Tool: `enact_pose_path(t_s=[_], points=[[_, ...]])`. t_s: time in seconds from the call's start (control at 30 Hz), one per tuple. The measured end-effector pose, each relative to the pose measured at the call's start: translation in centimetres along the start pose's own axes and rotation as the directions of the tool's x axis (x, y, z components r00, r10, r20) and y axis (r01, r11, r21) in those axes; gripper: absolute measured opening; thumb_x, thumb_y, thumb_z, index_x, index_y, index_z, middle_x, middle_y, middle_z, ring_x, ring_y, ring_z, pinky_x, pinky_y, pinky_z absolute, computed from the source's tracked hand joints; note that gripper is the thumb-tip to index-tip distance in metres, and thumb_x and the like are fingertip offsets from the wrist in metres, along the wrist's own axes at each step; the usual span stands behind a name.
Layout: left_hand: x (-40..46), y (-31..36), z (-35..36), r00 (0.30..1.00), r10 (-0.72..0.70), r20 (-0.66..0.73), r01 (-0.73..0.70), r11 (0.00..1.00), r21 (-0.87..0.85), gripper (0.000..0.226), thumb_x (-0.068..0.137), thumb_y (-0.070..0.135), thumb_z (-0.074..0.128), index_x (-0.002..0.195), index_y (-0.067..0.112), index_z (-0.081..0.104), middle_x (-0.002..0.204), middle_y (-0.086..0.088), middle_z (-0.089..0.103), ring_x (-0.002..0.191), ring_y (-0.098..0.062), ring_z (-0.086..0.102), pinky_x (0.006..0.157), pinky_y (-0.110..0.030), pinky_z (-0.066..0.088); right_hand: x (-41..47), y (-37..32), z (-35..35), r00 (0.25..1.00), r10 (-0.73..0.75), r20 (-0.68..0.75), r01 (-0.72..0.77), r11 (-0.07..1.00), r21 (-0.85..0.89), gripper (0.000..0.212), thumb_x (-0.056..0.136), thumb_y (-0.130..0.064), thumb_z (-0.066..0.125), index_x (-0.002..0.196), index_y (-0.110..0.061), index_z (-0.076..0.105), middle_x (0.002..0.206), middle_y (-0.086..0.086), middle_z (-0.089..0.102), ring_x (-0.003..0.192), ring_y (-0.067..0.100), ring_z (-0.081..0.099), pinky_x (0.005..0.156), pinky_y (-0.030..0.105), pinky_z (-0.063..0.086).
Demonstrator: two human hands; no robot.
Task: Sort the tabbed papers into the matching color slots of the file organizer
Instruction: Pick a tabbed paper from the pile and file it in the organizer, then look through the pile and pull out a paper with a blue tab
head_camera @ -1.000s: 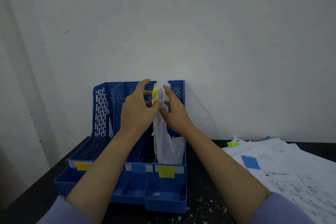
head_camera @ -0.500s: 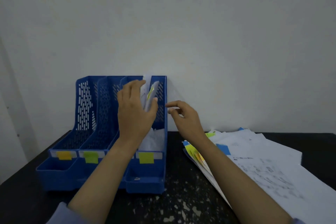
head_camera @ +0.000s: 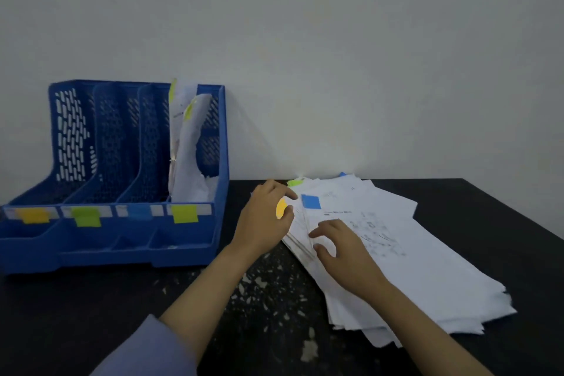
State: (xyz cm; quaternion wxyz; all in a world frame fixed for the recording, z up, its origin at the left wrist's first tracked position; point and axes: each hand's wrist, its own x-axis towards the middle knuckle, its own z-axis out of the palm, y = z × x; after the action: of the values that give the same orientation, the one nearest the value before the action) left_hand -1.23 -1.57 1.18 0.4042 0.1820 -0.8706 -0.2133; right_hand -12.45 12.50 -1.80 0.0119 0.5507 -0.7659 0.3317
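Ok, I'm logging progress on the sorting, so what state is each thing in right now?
file organizer: upright by the wall, three left slots show no papers
filed papers: standing, curled, in the rightmost slot
paper stack: flat on the table, fanned out
left hand: fingers on the stack's left edge, at an orange tab
right hand: fingers spread, touching the stack

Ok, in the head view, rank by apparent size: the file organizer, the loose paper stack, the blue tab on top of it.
1. paper stack and file organizer: look alike, too close to rank
2. blue tab: smallest
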Motion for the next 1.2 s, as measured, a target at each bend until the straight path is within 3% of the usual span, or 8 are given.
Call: enact_pose_path(t_s=[0.17, 0.33, 0.57, 0.77, 0.87, 0.97, 1.07, 1.2], points=[[-0.3, -1.0, 3.9, 0.981, -0.072, 0.18, 0.072, 0.997, 0.009, 0.021, 0.086, 0.018, 0.056, 0.102, 0.03, 0.058, 0.102, 0.015, 0.051, 0.094, -0.002, 0.047, 0.076, -0.021, 0.04, -3.4, 2.4, 0.4, 0.992, 0.126, 0.029, -0.119, 0.978, -0.171, 0.045, 0.089, -0.045, 0.05, 0.13, -0.027, 0.044, 0.147, -0.006, 0.03, 0.136, 0.011, 0.026, 0.113, 0.04, 0.017], [0.1, -2.2, 6.3, 0.932, -0.129, 0.34, 0.109, 0.991, 0.076, 0.027, 0.089, 0.02, 0.054, 0.115, 0.024, 0.055, 0.113, 0.005, 0.055, 0.102, -0.01, 0.05, 0.085, -0.024, 0.041, -4.7, 3.2, 1.4, 0.98, 0.159, 0.122, -0.113, 0.94, -0.322, 0.071, 0.087, -0.063, 0.035, 0.145, -0.024, 0.022, 0.157, 0.002, 0.012, 0.144, 0.015, 0.007, 0.116, 0.04, 0.005], [2.8, -2.4, 8.3, 0.879, -0.32, 0.355, 0.32, 0.946, 0.059, 0.048, 0.088, 0.027, 0.06, 0.131, 0.017, 0.043, 0.119, -0.007, 0.055, 0.102, -0.022, 0.055, 0.083, -0.024, 0.039, -6.1, 2.6, 1.5, 0.969, 0.177, 0.172, -0.109, 0.932, -0.347, 0.074, 0.091, -0.063, 0.023, 0.149, -0.02, 0.007, 0.158, 0.006, -0.002, 0.145, 0.019, -0.005, 0.116, 0.036, -0.006], [3.4, -2.7, 9.4, 0.849, -0.373, 0.374, 0.389, 0.921, 0.035, 0.062, 0.081, 0.027, 0.069, 0.135, 0.014, 0.041, 0.121, -0.01, 0.051, 0.1, -0.015, 0.049, 0.085, -0.021, 0.036, -8.1, 0.9, 1.5, 0.946, 0.229, 0.23, -0.147, 0.933, -0.328, 0.075, 0.092, -0.061, 0.022, 0.149, -0.021, -0.004, 0.157, 0.007, -0.015, 0.144, 0.02, -0.016, 0.113, 0.034, -0.012], [3.1, -2.7, 9.8, 0.812, -0.371, 0.451, 0.38, 0.922, 0.073, 0.074, 0.076, 0.036, 0.074, 0.137, 0.015, 0.039, 0.126, -0.01, 0.038, 0.112, -0.017, 0.048, 0.094, -0.023, 0.036, -8.0, 0.4, 0.5, 0.921, 0.243, 0.303, -0.164, 0.951, -0.262, 0.075, 0.092, -0.059, 0.031, 0.149, -0.023, 0.0, 0.157, 0.005, -0.013, 0.144, 0.019, -0.014, 0.115, 0.035, -0.007], [3.3, -2.7, 9.6, 0.781, -0.377, 0.498, 0.398, 0.915, 0.069, 0.08, 0.073, 0.037, 0.076, 0.139, 0.02, 0.036, 0.127, -0.008, 0.034, 0.117, -0.018, 0.045, 0.096, -0.024, 0.035, -5.9, 1.1, -1.5, 0.901, 0.233, 0.366, -0.191, 0.971, -0.146, 0.067, 0.091, -0.052, 0.045, 0.146, -0.021, 0.023, 0.154, 0.003, 0.014, 0.141, 0.02, 0.01, 0.114, 0.033, 0.013], [3.1, -2.7, 9.6, 0.806, -0.361, 0.468, 0.396, 0.918, 0.026, 0.076, 0.07, 0.035, 0.079, 0.135, 0.027, 0.041, 0.116, -0.003, 0.036, 0.107, -0.015, 0.048, 0.089, -0.02, 0.035, -2.3, 2.9, -3.5, 0.919, 0.232, 0.32, -0.234, 0.972, -0.033, 0.052, 0.09, -0.043, 0.053, 0.137, -0.024, 0.04, 0.141, 0.001, 0.036, 0.127, 0.016, 0.038, 0.099, 0.025, 0.03], [2.2, -2.6, 9.7, 0.852, -0.364, 0.376, 0.396, 0.918, -0.009, 0.068, 0.067, 0.035, 0.082, 0.127, 0.032, 0.049, 0.108, -0.001, 0.04, 0.089, -0.013, 0.048, 0.091, -0.03, 0.045, 3.2, 6.1, -3.6, 0.951, 0.236, 0.201, -0.212, 0.968, -0.133, 0.048, 0.092, -0.037, 0.052, 0.136, -0.021, 0.041, 0.144, 0.002, 0.035, 0.129, 0.018, 0.038, 0.103, 0.029, 0.031]])
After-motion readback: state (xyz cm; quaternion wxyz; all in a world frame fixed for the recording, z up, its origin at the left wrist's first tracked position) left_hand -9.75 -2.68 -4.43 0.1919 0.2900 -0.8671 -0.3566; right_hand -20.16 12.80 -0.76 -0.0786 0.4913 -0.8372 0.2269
